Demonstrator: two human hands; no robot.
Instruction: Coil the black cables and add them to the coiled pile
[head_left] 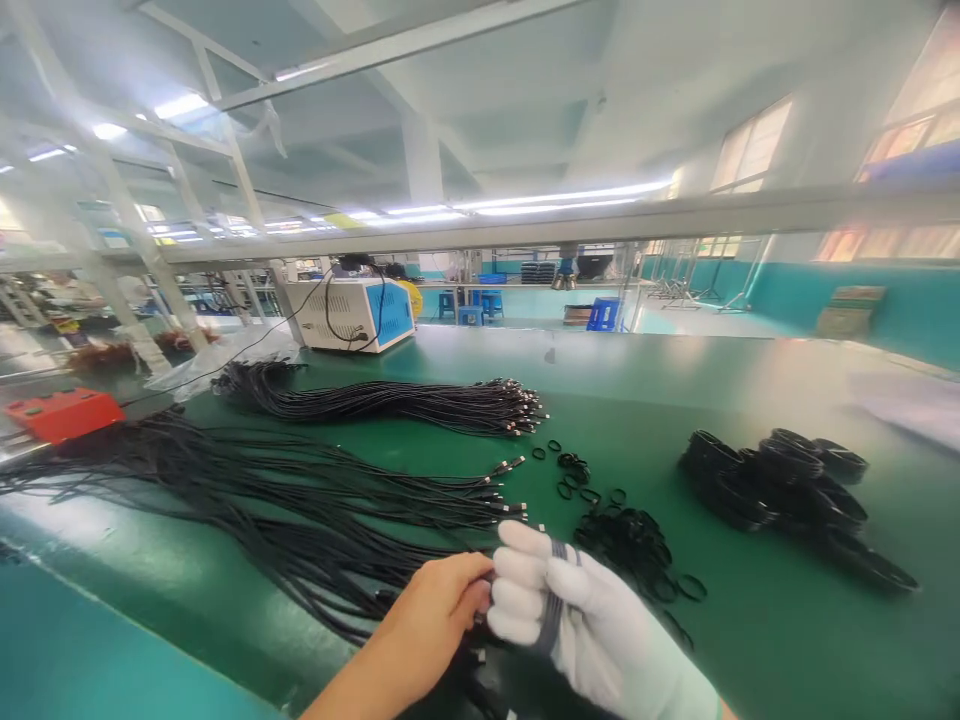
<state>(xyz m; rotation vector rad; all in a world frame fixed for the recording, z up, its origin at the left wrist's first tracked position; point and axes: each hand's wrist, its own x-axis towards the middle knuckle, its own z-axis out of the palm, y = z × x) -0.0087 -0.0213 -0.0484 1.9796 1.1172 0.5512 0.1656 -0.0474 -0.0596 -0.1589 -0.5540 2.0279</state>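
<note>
By the surface's (pixel 652 380) near edge, my right hand (pixel 592 625) curled round dark strands (pixel 553 618) — seemingly mid-wrap, wanting tension next; whether my left hand (pixel 439 605) gripped anything, I couldn't tell.

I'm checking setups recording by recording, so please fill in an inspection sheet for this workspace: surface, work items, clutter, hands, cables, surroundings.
Surface: glossy green tabletop.
Work items: black cable looped around the gloved fingers; loose black rings scattered right of the cable ends; black coils heaped farther right.
Clutter: red box at the left; clear plastic beside the white-and-blue machine.
Hands: left hand bare, fingers bent, grip unclear; right hand white-gloved, fingers curled.
Cables: loose cables fanned out in front; gathered bundle behind them.
Surroundings: blue stool beyond the table; overhead lights on; windows at the right.
</note>
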